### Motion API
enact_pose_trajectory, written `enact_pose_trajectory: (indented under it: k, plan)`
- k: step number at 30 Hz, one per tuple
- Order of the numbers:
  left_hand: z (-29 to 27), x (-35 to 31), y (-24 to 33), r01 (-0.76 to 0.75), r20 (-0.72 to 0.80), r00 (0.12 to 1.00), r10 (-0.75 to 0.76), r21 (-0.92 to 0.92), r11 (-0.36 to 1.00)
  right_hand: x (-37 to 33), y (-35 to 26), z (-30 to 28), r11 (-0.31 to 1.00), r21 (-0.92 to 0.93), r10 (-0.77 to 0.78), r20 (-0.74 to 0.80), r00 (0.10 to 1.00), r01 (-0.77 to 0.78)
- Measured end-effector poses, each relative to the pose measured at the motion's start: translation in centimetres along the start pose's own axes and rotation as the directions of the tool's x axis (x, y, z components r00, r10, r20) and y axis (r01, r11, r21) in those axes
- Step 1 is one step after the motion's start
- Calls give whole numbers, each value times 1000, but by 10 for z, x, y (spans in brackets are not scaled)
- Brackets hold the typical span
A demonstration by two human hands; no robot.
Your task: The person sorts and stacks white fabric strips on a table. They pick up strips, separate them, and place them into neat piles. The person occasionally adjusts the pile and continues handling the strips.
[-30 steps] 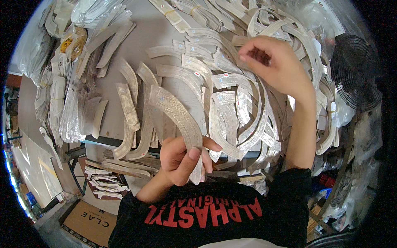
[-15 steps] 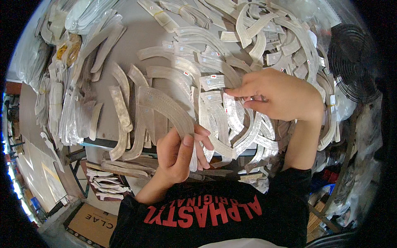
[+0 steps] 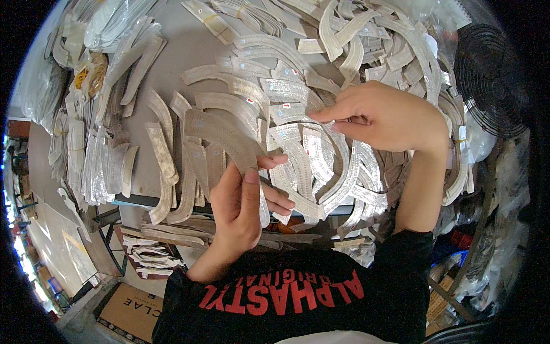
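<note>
A pale curved flat strip (image 3: 220,133) with a dotted line along it rises from my left hand (image 3: 239,203). Its lower end is gripped between the thumb and the fingers, with the other fingers stretched out to the right. My right hand (image 3: 378,117) reaches over the pile, index finger outstretched and the rest curled. That fingertip is at the right end of a short strip (image 3: 286,113) with a red mark; the thumb is slightly apart from it. Several shiny curved strips (image 3: 318,152) overlap just below the right hand.
More loose strips (image 3: 166,152) lie left of my left hand. Bundled strips in clear plastic (image 3: 94,166) line the table's left side. A heap of strips (image 3: 395,51) covers the far right, beside a black fan (image 3: 490,80). A cardboard box (image 3: 130,309) stands on the floor, lower left.
The view has shifted slightly. My right index finger has moved up to the end of the short red-marked strip. My left hand still holds its strip, its fingers spread a little more.
</note>
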State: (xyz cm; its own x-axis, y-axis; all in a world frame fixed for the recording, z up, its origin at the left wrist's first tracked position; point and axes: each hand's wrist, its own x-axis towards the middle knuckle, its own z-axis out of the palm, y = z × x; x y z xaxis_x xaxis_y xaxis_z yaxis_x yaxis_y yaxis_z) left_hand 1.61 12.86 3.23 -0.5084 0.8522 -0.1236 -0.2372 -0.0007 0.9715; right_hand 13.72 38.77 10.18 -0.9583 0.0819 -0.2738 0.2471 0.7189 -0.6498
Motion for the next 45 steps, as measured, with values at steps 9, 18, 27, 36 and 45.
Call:
enact_pose_trajectory:
  k: [9,18,27,36,45]
  plan:
    - [-5,-1,-4,12,36,999,-9,-96,995,4,5,5,994,-105,-15,-1,1000,14]
    - [-5,1,-3,53,41,998,-49,-125,991,6,2,4,993,-121,2,-15,1000,-4]
    - [-7,-3,-13,-38,15,999,40,-136,990,5,5,3,993,-110,-60,-57,997,54]
    - [-3,-2,-17,-118,-13,993,117,-72,990,16,-3,9,984,-80,-165,-57,985,161]
    - [-2,-2,-17,-107,-18,994,106,-53,993,13,4,7,982,-39,-184,-23,983,183]
